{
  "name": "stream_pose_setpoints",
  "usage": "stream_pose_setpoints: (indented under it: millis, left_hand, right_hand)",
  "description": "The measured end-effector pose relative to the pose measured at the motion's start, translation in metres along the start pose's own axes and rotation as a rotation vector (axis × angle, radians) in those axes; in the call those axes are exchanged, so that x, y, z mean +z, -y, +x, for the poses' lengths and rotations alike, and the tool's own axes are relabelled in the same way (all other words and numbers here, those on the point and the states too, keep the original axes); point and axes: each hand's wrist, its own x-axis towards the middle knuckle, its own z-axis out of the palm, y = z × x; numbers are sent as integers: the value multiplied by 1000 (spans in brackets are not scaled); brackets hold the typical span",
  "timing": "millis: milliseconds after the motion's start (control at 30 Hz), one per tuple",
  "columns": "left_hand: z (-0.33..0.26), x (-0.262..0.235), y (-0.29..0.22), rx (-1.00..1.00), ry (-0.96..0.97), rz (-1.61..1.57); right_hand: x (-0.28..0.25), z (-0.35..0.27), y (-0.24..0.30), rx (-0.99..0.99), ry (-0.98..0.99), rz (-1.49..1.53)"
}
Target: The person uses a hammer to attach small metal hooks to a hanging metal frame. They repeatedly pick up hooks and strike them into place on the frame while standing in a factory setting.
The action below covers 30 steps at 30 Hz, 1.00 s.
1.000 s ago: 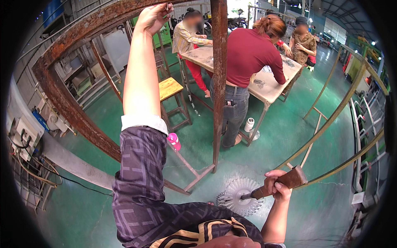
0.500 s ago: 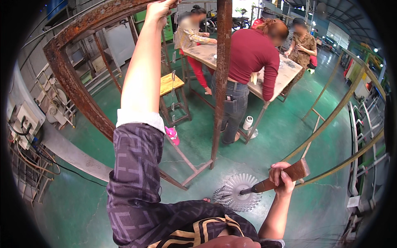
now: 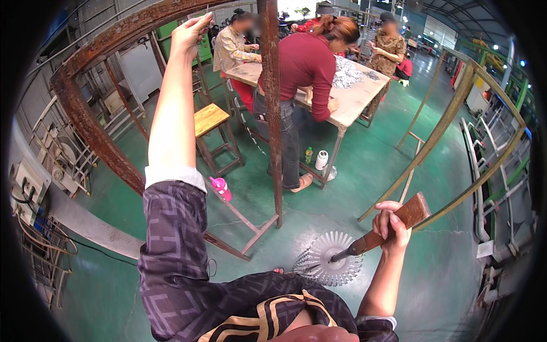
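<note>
My left hand (image 3: 192,35) is raised at the upper left, by the top bar of a rusty metal frame (image 3: 94,111). Its thumb and fingers pinch together; a thin sliver shows at the tips, too small to name. Low on the right, my right hand (image 3: 391,228) wraps round a rusty brown bar-like handle (image 3: 414,211). From this handle a dark shaft (image 3: 346,251) slants down to the middle of a round silver piece with many radial teeth (image 3: 330,271). Whether the shaft is fixed to it I cannot tell.
A rusty upright post (image 3: 272,114) stands ahead of me. Beyond it, a person in a dark red top (image 3: 299,62) leans over a worktable (image 3: 356,102); other people stand around it. Nearby are a wooden stool (image 3: 211,118), a pink bottle (image 3: 221,189) and a curved metal frame (image 3: 439,137).
The view has shifted, so the table and people appear further left. My left hand remains raised with its fingers pinched. My right hand still grips the handle above the toothed piece.
</note>
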Motion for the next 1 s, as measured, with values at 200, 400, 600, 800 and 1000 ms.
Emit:
stream_pose_setpoints:
  millis: [200, 400, 600, 800, 1000]
  left_hand:
    - [-53, -2, 7, -2, 40, -82]
    - [-121, 11, 25, -79, 74, -1]
    - [-207, 32, 39, -148, 203, -97]
    - [-308, 53, 54, -296, 282, -135]
    - [-402, 97, 41, -424, 435, -135]
  right_hand:
    - [-8, -8, 24, -19, -55, -20]
    - [-23, -16, 50, -40, -85, -71]
    - [-41, -23, 80, -83, -108, -76]
    - [-60, -27, 117, -94, -70, -53]
    - [-82, -34, 159, -103, -33, -64]
